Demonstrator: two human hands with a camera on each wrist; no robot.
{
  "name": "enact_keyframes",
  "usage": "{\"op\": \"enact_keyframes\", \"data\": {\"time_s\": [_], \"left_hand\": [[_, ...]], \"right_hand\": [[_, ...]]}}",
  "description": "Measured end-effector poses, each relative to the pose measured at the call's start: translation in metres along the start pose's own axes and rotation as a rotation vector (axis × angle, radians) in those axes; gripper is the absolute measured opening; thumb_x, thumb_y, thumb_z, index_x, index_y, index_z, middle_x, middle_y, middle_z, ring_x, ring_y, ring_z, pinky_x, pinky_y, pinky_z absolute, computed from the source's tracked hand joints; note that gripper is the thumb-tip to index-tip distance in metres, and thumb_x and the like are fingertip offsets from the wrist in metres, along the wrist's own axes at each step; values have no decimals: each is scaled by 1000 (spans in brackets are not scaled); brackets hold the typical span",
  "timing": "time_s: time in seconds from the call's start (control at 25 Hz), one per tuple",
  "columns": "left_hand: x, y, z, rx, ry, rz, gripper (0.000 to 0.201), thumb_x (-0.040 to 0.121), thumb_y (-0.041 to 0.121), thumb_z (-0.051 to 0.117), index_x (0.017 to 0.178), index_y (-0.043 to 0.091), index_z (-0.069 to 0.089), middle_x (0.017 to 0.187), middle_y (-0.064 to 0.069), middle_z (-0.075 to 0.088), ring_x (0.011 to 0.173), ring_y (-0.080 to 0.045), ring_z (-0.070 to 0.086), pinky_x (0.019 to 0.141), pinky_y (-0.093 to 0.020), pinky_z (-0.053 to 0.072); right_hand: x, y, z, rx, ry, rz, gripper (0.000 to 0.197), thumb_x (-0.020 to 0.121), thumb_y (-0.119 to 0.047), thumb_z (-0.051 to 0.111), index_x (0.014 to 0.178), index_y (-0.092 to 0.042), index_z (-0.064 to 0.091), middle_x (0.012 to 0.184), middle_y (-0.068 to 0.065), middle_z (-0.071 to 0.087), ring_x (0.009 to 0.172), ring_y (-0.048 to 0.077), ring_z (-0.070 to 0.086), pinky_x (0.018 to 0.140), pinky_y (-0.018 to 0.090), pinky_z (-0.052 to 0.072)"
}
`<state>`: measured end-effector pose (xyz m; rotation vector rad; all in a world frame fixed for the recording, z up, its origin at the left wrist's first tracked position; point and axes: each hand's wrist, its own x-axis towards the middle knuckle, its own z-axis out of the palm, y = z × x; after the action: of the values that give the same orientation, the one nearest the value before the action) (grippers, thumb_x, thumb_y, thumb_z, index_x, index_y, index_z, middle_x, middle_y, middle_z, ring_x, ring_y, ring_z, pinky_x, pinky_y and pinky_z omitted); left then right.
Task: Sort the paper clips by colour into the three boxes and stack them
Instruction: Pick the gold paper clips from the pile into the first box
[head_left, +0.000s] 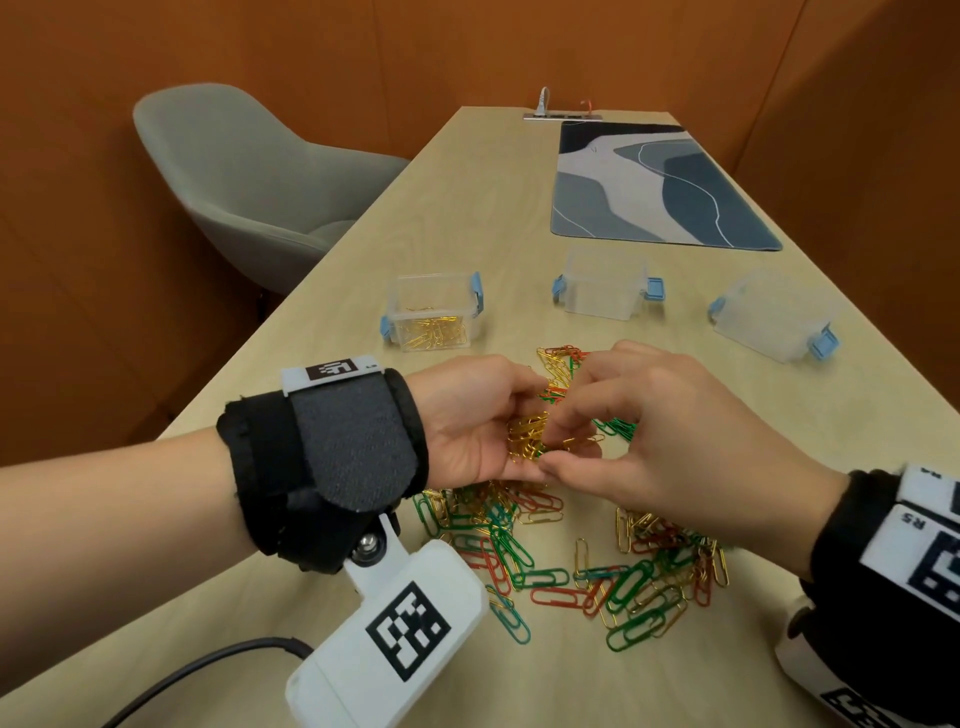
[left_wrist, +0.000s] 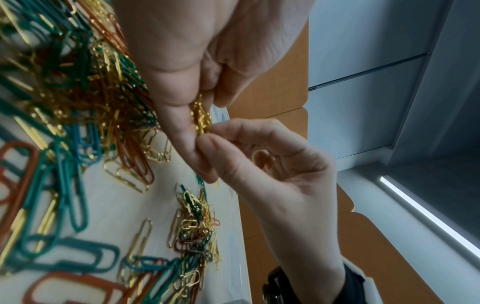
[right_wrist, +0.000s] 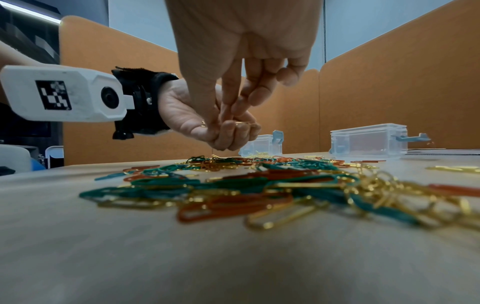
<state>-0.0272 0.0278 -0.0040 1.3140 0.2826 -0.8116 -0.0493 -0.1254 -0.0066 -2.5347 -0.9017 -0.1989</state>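
Three clear boxes w/ blue latches stand in a row on the light wood desk: left box holds gold clips, middle box and right box look empty. Orange partition walls enclose the desk; grey chair at left, blue-grey patterned mat at the far end. Mixed pile of green, orange and gold paper clips lies loose on the desk, nearer than the boxes.

Left hand: raised above the pile, palm turned up, fingers curled, cupping a bunch of gold clips. Grip: narrow, holding the bunch.

Right hand: fingertips touching the left hand; thumb and forefinger pinch a gold clip at the edge of the bunch. Grip: narrow pinch, other fingers loosely bent.
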Motion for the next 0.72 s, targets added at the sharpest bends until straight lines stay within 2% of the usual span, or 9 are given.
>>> {"op": "enact_keyframes", "data": {"time_s": [0.12,0.24,0.32,0.4,0.48,0.56,0.6,0.68,0.72], "left_hand": [[1,0,0,-30,17,27,29,100,17,33,116,-1,50,88,-13,65,61,-19,67,51,-30,58],[0,0,-2,-40,16,19,28,100,15,35,108,-3,54,83,-15,65,61,-23,67,57,-34,58],[-1,-1,-4,-27,4,13,29,100,15,34,99,-4,56,76,-17,65,63,-26,67,59,-32,58],[-1,-2,-6,11,-13,4,36,100,18,34,89,-5,60,73,-18,66,61,-26,68,59,-30,58],[1,-2,-8,57,-15,-8,42,99,23,34,81,-3,62,68,-16,66,56,-22,67,57,-27,57],[1,-1,-10,119,-16,-46,43,99,30,35,80,2,62,65,-10,64,51,-16,63,49,-22,55],[1,1,-10,182,-26,-71,41,98,34,36,78,7,60,62,-5,60,46,-12,59,41,-17,51],[1,5,-13,376,-66,-121,38,96,38,39,68,16,51,54,4,47,36,-4,41,29,-11,30],[0,8,-15,487,-84,-148,38,96,38,40,64,18,45,50,7,39,33,-2,31,27,-10,20]], "right_hand": [[-1,1,0,-44,57,-60,26,73,-44,53,73,-27,73,69,-12,58,70,10,51,64,33,46],[-1,3,0,15,146,-62,19,79,-32,58,79,-24,75,74,-9,61,71,12,55,62,34,48],[0,4,1,41,173,-77,21,82,-32,55,83,-22,74,76,-9,60,70,10,55,60,35,50],[1,5,1,57,200,-72,21,86,-31,53,84,-21,71,77,-10,57,70,7,53,61,31,49],[1,4,1,85,222,-29,15,87,-27,52,84,-21,66,76,-12,54,70,5,50,64,26,44],[1,1,0,111,221,40,13,87,-27,48,82,-23,59,75,-13,53,71,7,48,65,25,41],[1,0,1,108,206,83,14,88,-28,45,80,-23,56,74,-13,52,70,9,48,64,26,41],[-1,1,0,44,127,214,18,87,-29,41,73,-22,49,71,-9,50,68,12,48,62,30,38],[-2,3,-1,-31,52,302,18,85,-30,42,71,-20,48,71,-7,51,69,14,49,62,31,36]]}}
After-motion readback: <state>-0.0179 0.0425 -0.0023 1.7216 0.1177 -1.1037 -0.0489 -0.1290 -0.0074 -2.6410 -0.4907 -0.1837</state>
